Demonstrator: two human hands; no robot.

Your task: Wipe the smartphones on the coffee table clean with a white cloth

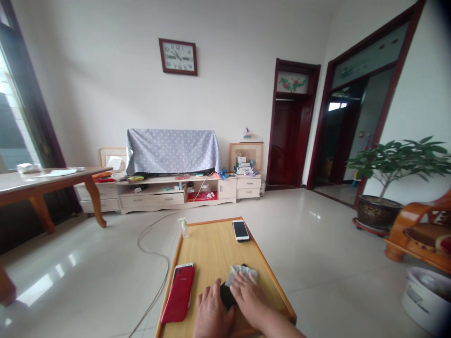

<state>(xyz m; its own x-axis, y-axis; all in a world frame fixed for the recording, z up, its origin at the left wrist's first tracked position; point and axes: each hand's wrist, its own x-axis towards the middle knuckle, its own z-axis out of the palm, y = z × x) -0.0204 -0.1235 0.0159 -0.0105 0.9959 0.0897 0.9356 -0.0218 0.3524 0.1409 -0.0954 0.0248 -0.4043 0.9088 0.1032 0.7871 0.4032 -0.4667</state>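
Observation:
On a small wooden table (214, 246), my left hand (212, 310) lies flat, fingers stretched, its fingertips resting on the near edge of a dark phone-like object (227, 295). My right hand (248, 293) presses a crumpled white wipe (242, 271) down onto that dark object, fingers extended over the cloth. A red phone (179, 293) lies to the left of my hands. A white phone (241, 230) sits at the table's far right corner, and a small clear pump bottle (184, 227) stands at the far left corner.
A cable (150, 251) loops over the tiled floor left of the table. A low TV cabinet (169, 192) with a cloth-covered set stands by the far wall. A brown table (45, 180) is at left, a potted plant (384, 188), wooden chair (419, 230) and white bucket (424, 298) at right.

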